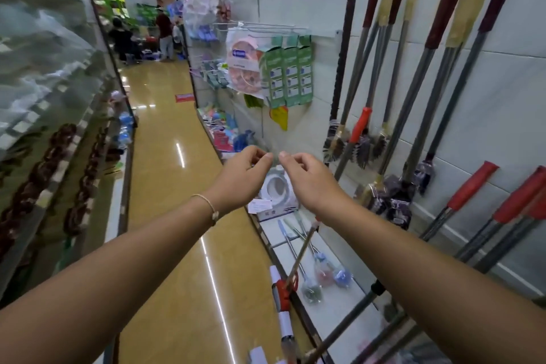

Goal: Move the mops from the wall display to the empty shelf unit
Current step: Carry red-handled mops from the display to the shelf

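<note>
**aisle_walker:** What's around? A glossy tan floor (165, 142) runs down the aisle. Racks (44, 83) of plastic-wrapped goods line the left side, and some people (122, 38) stand at the far end. On the right wall the mops (444, 9) hang on their display, long shafts with dark red and tan grips, slanting up out of view. More with bright red grips (472, 189) sit lower down at the right edge. Some bristly brush heads (336, 142) hang just left of the shafts.

**shelfstacker:** Anything in the way?

**aisle_walker:** Kind of. Green packs (291, 77) hang on hooks left of the mops. A low shelf (334, 313) runs under the wall with a white box (277, 186) on it, right behind the hands. A few small brushes (323, 273) lie flat further along. A thin stick (300, 254) leans across the shelf edge, under the right forearm.

**shelfstacker:** And the hands?

**aisle_walker:** Both are stretched out over the shelf edge at mid-frame, close together but not touching. On the left hand (242, 168) and the right hand (307, 180) the fingers are curled, with thumb and forefinger tips meeting like a pinch. There's a faint clear shimmer in the gap between them, but I can't tell if they're actually holding anything. The left wrist has a thin bracelet (206, 204). Neither hand is on a mop; those are off to the right, well apart from the right hand.
</note>
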A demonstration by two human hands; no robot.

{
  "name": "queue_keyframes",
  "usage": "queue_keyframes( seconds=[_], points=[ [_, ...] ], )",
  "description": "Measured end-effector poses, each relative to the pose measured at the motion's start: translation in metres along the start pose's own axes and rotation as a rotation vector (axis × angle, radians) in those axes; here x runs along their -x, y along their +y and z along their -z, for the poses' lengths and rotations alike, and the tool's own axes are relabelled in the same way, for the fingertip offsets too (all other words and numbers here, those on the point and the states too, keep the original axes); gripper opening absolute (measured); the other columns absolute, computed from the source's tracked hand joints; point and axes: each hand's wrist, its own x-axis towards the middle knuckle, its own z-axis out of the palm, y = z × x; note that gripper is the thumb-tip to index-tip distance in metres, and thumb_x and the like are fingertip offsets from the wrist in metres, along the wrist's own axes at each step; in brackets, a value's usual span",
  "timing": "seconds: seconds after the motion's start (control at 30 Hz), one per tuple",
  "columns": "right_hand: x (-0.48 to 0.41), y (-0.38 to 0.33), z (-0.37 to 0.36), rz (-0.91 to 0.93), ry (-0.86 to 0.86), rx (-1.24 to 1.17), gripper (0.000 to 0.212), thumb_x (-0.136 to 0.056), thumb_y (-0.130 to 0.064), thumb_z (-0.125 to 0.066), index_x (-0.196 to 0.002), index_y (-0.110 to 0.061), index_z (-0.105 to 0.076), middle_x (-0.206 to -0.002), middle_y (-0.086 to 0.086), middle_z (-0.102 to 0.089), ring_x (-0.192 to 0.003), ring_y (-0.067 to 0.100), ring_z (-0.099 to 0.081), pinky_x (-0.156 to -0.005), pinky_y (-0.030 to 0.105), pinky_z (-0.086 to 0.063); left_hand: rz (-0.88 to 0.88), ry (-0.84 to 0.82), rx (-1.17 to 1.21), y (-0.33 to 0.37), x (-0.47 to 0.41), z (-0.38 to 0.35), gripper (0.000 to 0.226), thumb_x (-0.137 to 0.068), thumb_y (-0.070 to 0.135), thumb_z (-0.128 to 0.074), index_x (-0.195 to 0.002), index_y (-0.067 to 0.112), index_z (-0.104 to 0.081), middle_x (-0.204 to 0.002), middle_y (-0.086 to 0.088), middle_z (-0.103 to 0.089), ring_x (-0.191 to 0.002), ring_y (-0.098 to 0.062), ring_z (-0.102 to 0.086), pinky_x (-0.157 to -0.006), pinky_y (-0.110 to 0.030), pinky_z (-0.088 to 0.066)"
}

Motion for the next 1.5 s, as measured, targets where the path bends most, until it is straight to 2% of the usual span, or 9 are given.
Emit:
queue_keyframes(
  seconds=[0.1, 0.3, 0.4, 0.6, 0.73, 1.0, 1.2, 1.33, 1.5],
  points=[
    [-0.050, 0.023, -0.015, -0.064, 0.098, 0.009, 0.041, -0.097, -0.056, -0.051, -0.108, -0.019, -0.064, -0.100, -0.005, -0.067, -0.093, 0.014, -0.064, -0.081, 0.033, -0.050, -0.023, -0.102, 0.048, -0.036, -0.061, -0.017, 0.024, -0.103, 0.034, -0.048, -0.094, 0.015, -0.059, -0.075, 0.008, -0.055, -0.070, -0.010, -0.050, -0.063, -0.027, -0.037],
    [-0.138, 0.055, -0.037, -0.222, 0.266, 0.011, 0.038, -0.099, -0.053, -0.050, -0.105, -0.018, -0.064, -0.079, -0.010, -0.056, -0.071, 0.005, -0.053, -0.062, 0.024, -0.037, -0.038, -0.292, 0.096, -0.091, -0.177, -0.045, 0.023, -0.102, 0.036, -0.048, -0.092, 0.019, -0.058, -0.079, 0.006, -0.058, -0.073, -0.010, -0.052, -0.067, -0.030, -0.041],
    [-0.173, 0.071, -0.040, -0.272, 0.344, 0.031, 0.037, -0.100, -0.052, -0.049, -0.106, -0.019, -0.064, -0.082, -0.010, -0.058, -0.074, 0.004, -0.053, -0.064, 0.024, -0.038, -0.059, -0.359, 0.170, -0.107, -0.225, -0.063, 0.023, -0.101, 0.033, -0.051, -0.095, 0.015, -0.062, -0.078, 0.004, -0.059, -0.075, -0.013, -0.053, -0.074, -0.033, -0.044],
    [-0.225, 0.109, -0.023, -0.368, 0.490, 0.062, 0.036, -0.099, -0.055, -0.049, -0.099, -0.023, -0.063, -0.084, -0.009, -0.059, -0.079, 0.010, -0.055, -0.068, 0.028, -0.040, -0.131, -0.500, 0.240, -0.117, -0.291, -0.118, 0.018, -0.100, 0.037, -0.053, -0.089, 0.024, -0.060, -0.076, 0.010, -0.057, -0.072, -0.004, -0.052, -0.067, -0.025, -0.039],
    [-0.250, 0.140, -0.005, -0.410, 0.574, 0.061, 0.039, -0.100, -0.053, -0.049, -0.099, -0.017, -0.063, -0.081, -0.006, -0.059, -0.076, 0.012, -0.056, -0.066, 0.029, -0.041, -0.138, -0.600, 0.243, -0.117, -0.316, -0.167, 0.018, -0.100, 0.041, -0.051, -0.088, 0.030, -0.059, -0.077, 0.012, -0.055, -0.074, -0.004, -0.052, -0.070, -0.028, -0.039],
    [-0.285, 0.218, 0.008, -0.578, 0.675, 0.000, 0.039, -0.101, -0.051, -0.049, -0.104, -0.014, -0.063, -0.086, 0.000, -0.062, -0.077, 0.017, -0.059, -0.059, 0.029, -0.038, -0.018, -0.719, 0.221, -0.140, -0.333, -0.250, 0.035, -0.104, 0.042, -0.040, -0.110, 0.017, -0.064, -0.106, -0.004, -0.066, -0.102, -0.021, -0.059, -0.087, -0.035, -0.044],
    [-0.305, 0.253, 0.005, -0.583, 0.746, -0.048, 0.041, -0.101, -0.051, -0.047, -0.123, -0.019, -0.057, -0.109, 0.000, -0.065, -0.099, 0.021, -0.060, -0.084, 0.031, -0.044, 0.041, -0.743, 0.325, -0.147, -0.329, -0.277, 0.034, -0.106, 0.039, -0.040, -0.109, 0.017, -0.064, -0.101, 0.002, -0.065, -0.097, -0.013, -0.060, -0.076, -0.026, -0.043],
    [-0.311, 0.257, 0.009, -0.551, 0.745, -0.143, 0.041, -0.099, -0.054, -0.048, -0.127, -0.024, -0.050, -0.113, 0.002, -0.066, -0.107, 0.023, -0.063, -0.096, 0.040, -0.051, -0.004, -0.760, 0.323, -0.147, -0.329, -0.278, 0.032, -0.105, 0.047, -0.036, -0.106, 0.024, -0.058, -0.091, 0.015, -0.058, -0.085, 0.007, -0.051, -0.072, -0.020, -0.038],
    [-0.311, 0.254, -0.002, -0.531, 0.699, -0.135, 0.040, -0.101, -0.050, -0.046, -0.128, -0.022, -0.054, -0.115, 0.001, -0.068, -0.104, 0.019, -0.066, -0.096, 0.046, -0.055, -0.034, -0.750, 0.320, -0.145, -0.333, -0.276, 0.038, -0.105, 0.045, -0.038, -0.116, 0.018, -0.062, -0.097, 0.009, -0.063, -0.095, -0.008, -0.059, -0.073, -0.020, -0.041]
  ],
)
